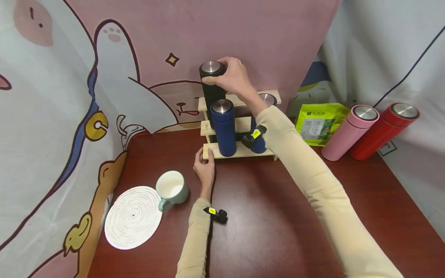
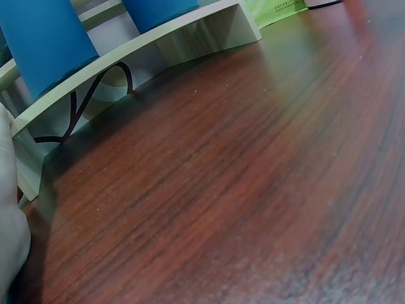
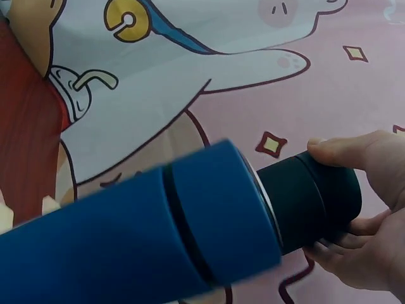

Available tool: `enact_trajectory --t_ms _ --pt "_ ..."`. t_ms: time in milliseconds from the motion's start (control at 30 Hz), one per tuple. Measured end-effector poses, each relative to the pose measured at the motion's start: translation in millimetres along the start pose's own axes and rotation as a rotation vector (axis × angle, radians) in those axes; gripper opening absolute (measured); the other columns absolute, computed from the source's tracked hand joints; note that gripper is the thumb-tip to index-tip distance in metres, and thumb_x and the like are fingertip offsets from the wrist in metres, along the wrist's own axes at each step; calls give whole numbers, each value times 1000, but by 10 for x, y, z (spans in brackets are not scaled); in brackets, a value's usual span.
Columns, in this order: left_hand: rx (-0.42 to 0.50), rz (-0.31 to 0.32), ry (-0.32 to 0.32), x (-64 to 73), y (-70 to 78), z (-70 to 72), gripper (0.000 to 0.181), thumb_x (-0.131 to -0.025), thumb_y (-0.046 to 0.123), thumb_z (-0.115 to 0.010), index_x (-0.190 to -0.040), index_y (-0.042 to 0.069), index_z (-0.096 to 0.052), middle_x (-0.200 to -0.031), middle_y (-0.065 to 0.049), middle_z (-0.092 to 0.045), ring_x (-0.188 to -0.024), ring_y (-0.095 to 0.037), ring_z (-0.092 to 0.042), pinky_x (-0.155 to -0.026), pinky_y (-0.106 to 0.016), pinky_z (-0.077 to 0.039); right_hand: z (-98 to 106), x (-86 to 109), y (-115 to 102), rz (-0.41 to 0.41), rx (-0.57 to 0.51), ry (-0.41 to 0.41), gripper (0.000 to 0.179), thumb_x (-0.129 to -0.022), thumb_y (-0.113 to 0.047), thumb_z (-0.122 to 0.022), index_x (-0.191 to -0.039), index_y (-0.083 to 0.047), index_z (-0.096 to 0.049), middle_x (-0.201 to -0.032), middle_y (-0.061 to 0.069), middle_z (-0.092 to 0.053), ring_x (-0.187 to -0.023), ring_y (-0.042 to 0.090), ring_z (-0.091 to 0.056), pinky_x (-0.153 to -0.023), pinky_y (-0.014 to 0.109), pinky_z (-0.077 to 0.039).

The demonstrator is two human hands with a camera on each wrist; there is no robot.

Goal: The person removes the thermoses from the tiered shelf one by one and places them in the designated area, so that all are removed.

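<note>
Hands (image 1: 233, 76) (image 1: 204, 170) on capped black flask (image 1: 213, 92), rack (image 1: 243, 124)

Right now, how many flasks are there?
5: two blue flasks on the wooden rack, black flask behind the left one, pink flask and red flask right of the green packet.

One bottle (image 1: 213, 92) is black, another bottle (image 1: 225, 131) blue, the rack (image 1: 242, 150) cream, the table (image 1: 264, 216) reddish-brown, the backdrop (image 1: 153, 46) cartoon-printed
</note>
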State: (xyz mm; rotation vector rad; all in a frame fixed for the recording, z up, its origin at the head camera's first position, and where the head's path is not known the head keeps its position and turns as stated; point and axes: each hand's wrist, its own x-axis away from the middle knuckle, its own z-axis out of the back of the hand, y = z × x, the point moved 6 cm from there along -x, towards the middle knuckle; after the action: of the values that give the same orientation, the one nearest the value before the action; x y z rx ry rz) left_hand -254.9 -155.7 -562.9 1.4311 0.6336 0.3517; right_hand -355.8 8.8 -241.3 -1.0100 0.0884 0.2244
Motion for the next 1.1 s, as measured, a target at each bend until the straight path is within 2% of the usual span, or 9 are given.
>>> enact_trajectory --t_ms 167,367,533,767,867,1100 --pt "-7 -15 -2 -11 -3 9 36 -92 23 -75 -126 13 -70 -108 -9 -78 -92 -15 -72 -76 -17 -53 145 52 59 3 9 10 74 -79 -40 -85 -140 -9 -58 -129 5 -66 -111 14 -60 -90 22 -46" --pt "-13 -9 -1 -22 -32 27 34 -92 22 -76 -125 14 -70 -107 -10 -78 -90 -14 -72 -74 -16 -52 289 81 137 -10 27 18 76 -78 -44 -84 -141 -10 -58 -131 5 -65 -114 14 -58 -95 25 -45" --pt "-24 -2 -4 -18 -53 32 35 -92 21 -75 -125 12 -70 -107 -11 -78 -89 -13 -72 -74 -16 -52 410 125 218 9 55 31 77 -80 -46 -82 -142 -10 -56 -129 6 -65 -111 15 -58 -97 27 -45" --pt "-13 -19 1 -15 -51 41 35 -92 20 -75 -125 11 -70 -106 -11 -78 -89 -14 -72 -74 -16 -53 626 192 349 19 53 82 74 -81 -47 -79 -142 -11 -56 -121 5 -67 -105 14 -58 -96 28 -44" --pt "-16 -23 1 -7 -70 25 35 -92 21 -75 -125 11 -70 -106 -10 -78 -89 -13 -72 -74 -16 -53 708 219 420 0 41 88 74 -82 -47 -80 -142 -11 -56 -123 7 -67 -107 15 -58 -98 31 -44" --pt "-28 -25 -3 35 -98 3 35 -92 20 -75 -125 11 -70 -107 -10 -78 -87 -13 -71 -72 -16 -52 898 301 608 -52 90 111 76 -83 -48 -78 -145 -11 -54 -129 10 -66 -111 18 -60 -100 33 -45"
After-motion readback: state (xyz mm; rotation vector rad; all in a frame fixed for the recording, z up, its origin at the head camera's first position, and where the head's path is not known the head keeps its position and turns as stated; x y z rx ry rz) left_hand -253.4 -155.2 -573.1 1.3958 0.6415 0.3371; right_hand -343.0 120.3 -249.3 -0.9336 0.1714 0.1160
